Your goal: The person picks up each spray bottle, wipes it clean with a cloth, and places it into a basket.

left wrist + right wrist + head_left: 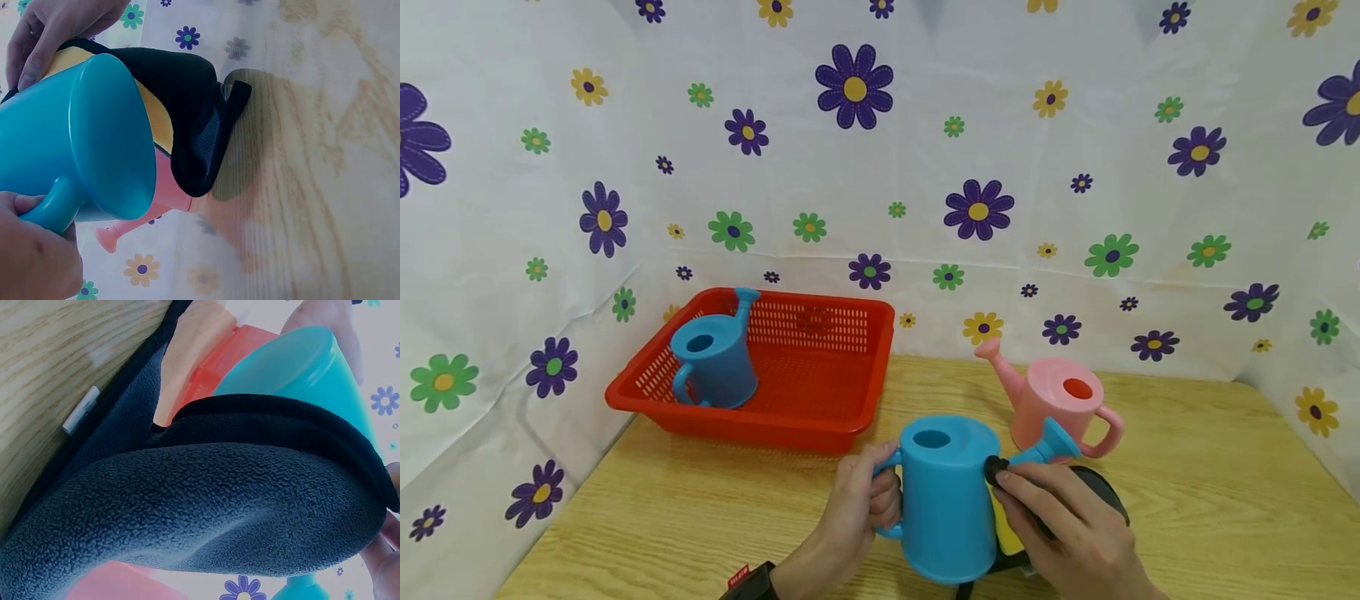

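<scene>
My left hand (856, 504) grips the handle of a blue watering can (942, 508), held upright near the front of the table. At its spout side, my right hand (1078, 525) pinches the black edge of a soft cloth piece (181, 81) with a yellow face and black trim. Its dark fleecy side (187, 506) fills much of the right wrist view, and it hangs between the right hand and the can. Part of the spout base is hidden behind the fingers and cloth.
Behind the right hand stands a pink watering can (1036, 408) on the wooden table (1210, 492). A red basket (850, 425) at the back left holds another blue watering can (722, 375). A flower-print sheet (910, 158) hangs behind.
</scene>
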Motion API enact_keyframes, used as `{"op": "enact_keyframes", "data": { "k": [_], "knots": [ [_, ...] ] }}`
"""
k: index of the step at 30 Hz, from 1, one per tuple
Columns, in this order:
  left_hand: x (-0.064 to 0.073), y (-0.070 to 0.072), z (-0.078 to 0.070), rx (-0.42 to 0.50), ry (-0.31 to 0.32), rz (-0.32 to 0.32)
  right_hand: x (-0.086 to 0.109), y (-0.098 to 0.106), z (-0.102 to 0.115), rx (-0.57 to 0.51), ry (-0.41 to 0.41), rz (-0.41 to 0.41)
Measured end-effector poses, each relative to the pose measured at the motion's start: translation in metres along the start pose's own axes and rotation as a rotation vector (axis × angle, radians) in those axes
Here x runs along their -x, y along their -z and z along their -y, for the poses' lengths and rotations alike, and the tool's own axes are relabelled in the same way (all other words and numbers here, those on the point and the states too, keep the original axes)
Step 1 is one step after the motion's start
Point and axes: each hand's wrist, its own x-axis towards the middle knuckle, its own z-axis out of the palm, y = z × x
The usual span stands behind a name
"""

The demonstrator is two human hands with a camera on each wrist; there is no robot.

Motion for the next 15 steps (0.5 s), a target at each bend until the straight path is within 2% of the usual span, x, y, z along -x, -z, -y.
{"op": "enact_keyframes", "data": {
  "k": [8, 15],
  "knots": [
    [0.000, 0.001, -0.005, 0.026, -0.026, -0.018, 0.003, -0.002, -0.001, -0.040, 0.026, 0.025],
    [0.000, 0.002, -0.011, 0.107, -0.056, -0.070, 0.006, -0.005, -0.001, -0.067, 0.044, 0.059]
  ]
}}
